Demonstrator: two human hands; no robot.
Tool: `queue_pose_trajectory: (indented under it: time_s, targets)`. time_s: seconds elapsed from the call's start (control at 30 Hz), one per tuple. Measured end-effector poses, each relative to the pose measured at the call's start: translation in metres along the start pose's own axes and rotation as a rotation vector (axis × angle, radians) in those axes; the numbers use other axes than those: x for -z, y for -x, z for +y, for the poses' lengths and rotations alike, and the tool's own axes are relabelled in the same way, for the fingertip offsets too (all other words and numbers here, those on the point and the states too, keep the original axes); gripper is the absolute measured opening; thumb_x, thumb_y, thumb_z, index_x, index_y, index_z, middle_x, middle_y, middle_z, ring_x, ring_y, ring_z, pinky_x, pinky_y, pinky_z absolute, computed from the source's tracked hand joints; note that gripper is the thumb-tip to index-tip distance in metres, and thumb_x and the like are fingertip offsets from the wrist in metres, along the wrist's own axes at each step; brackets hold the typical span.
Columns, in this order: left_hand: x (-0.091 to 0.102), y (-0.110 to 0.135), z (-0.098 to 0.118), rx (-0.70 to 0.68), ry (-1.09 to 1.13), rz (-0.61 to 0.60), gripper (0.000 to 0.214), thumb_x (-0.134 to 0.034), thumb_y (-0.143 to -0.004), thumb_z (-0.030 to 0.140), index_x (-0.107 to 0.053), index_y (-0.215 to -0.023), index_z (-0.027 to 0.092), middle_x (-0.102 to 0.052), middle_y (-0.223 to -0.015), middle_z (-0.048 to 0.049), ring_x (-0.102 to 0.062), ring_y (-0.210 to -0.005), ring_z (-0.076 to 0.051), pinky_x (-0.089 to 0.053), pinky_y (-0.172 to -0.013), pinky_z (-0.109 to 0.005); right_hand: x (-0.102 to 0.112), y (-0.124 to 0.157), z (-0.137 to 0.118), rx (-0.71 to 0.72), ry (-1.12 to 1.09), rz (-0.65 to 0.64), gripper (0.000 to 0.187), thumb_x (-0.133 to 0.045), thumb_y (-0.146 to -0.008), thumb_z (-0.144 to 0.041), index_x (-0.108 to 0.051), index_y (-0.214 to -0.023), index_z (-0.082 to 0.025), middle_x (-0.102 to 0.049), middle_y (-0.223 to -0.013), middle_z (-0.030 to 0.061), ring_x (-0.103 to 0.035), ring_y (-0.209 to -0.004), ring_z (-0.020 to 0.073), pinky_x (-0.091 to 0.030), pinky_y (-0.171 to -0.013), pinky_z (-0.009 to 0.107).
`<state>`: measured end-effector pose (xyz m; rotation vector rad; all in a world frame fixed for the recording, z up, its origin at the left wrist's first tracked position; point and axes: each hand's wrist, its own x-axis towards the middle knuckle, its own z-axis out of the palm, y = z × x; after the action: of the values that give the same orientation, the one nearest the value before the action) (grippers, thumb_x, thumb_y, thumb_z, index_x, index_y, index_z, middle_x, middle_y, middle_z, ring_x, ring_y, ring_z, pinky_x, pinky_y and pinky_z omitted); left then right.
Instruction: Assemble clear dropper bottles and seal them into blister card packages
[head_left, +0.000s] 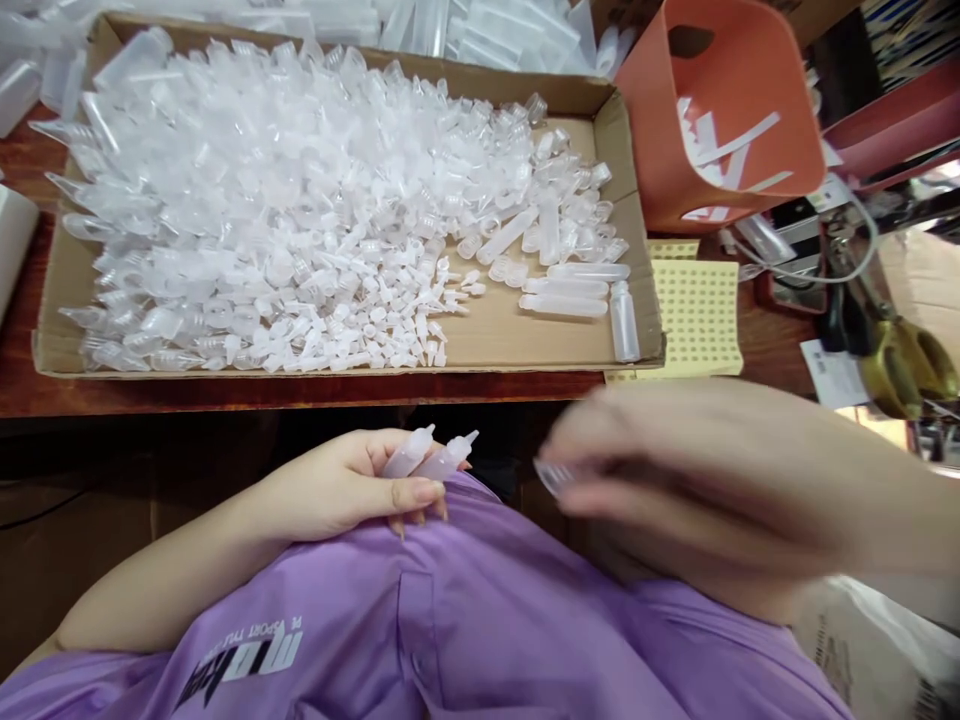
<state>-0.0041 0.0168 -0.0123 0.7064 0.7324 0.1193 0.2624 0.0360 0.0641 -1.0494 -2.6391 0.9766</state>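
My left hand [360, 485] rests against my purple shirt, its fingers closed round two small clear dropper bottles [431, 455] with nozzle tips pointing up and right. My right hand [675, 480] is smeared by motion just right of them; a small clear cap [555, 475] shows at its fingertips. Beyond both hands, a shallow cardboard tray [517, 335] on the table holds a big heap of clear bottles, nozzle plugs [375, 320] and caps. A few filled-out bottles [574, 290] lie in a row at the tray's right end.
An orange plastic bin [720, 110] stands right of the tray. A yellow sticker sheet [697, 310] lies beside it. Yellow-handled scissors [892, 360] and cables sit at the far right. More clear bottles are piled behind the tray. The dark wooden table edge [300, 395] runs in front.
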Motion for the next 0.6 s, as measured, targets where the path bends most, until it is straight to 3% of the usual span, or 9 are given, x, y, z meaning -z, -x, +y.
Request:
queue_pose_trajectory:
  time_s: [0.1,0.2,0.33,0.47,0.53,0.6]
  targets:
    - [0.002,0.001,0.002,0.046,-0.031,-0.026,0.030,-0.073,-0.083,0.041,-0.065,-0.085,0.013,-0.063,-0.075,-0.0007,-0.053,-0.063,-0.009,-0.042,-0.059,-0.021,-0.007,-0.018,0.008,0.148,-0.124,0.059,0.017,-0.055,-0.100,-0.028,-0.070,-0.102,-0.019,-0.076,-0.096,0.0042,-0.072,-0.091,0.0121,-0.057,-0.079,0.020]
    - [0.003,0.001,0.003,0.043,-0.041,-0.029,0.032,-0.073,-0.083,0.043,-0.066,-0.089,0.012,-0.062,-0.070,0.0006,-0.046,-0.054,-0.007,-0.034,-0.052,-0.020,-0.014,-0.031,0.018,0.292,-0.210,0.033,0.019,-0.054,-0.100,-0.018,-0.071,-0.107,-0.017,-0.076,-0.108,0.0054,-0.071,-0.102,0.0092,-0.055,-0.088,0.015]
    - [0.002,-0.001,0.006,0.039,-0.014,-0.036,0.024,-0.075,-0.079,0.036,-0.067,-0.084,0.013,-0.062,-0.068,0.0013,-0.045,-0.055,-0.007,-0.034,-0.053,-0.021,-0.023,-0.033,0.019,0.335,-0.307,0.001,0.019,-0.055,-0.099,-0.019,-0.071,-0.106,-0.012,-0.076,-0.109,0.0086,-0.071,-0.103,0.0092,-0.054,-0.089,0.015]
    - [-0.001,-0.002,0.006,0.014,0.008,-0.006,0.016,-0.074,-0.081,0.028,-0.070,-0.084,0.013,-0.061,-0.070,0.0031,-0.048,-0.061,-0.007,-0.038,-0.061,-0.020,-0.033,-0.033,0.010,0.167,-0.219,0.062,0.031,-0.057,-0.097,-0.040,-0.073,-0.093,-0.014,-0.075,-0.080,0.0040,-0.069,-0.072,0.0109,-0.050,-0.065,0.020]
    - [-0.002,-0.001,0.006,-0.013,0.005,0.017,0.011,-0.074,-0.083,0.024,-0.073,-0.088,0.015,-0.062,-0.074,0.0037,-0.050,-0.066,-0.006,-0.039,-0.066,-0.019,-0.036,-0.034,0.007,0.045,-0.096,0.041,0.054,-0.043,-0.101,-0.052,-0.070,-0.073,-0.015,-0.067,-0.062,0.0031,-0.060,-0.057,0.0111,-0.042,-0.055,0.024]
    - [-0.003,0.000,0.006,-0.021,0.013,0.039,0.011,-0.076,-0.081,0.023,-0.074,-0.089,0.016,-0.066,-0.080,0.0030,-0.054,-0.072,-0.007,-0.041,-0.071,-0.019,-0.036,-0.034,0.008,-0.017,-0.045,-0.006,0.069,-0.031,-0.098,-0.065,-0.068,-0.068,-0.015,-0.065,-0.060,0.0042,-0.058,-0.056,0.0123,-0.038,-0.052,0.025]
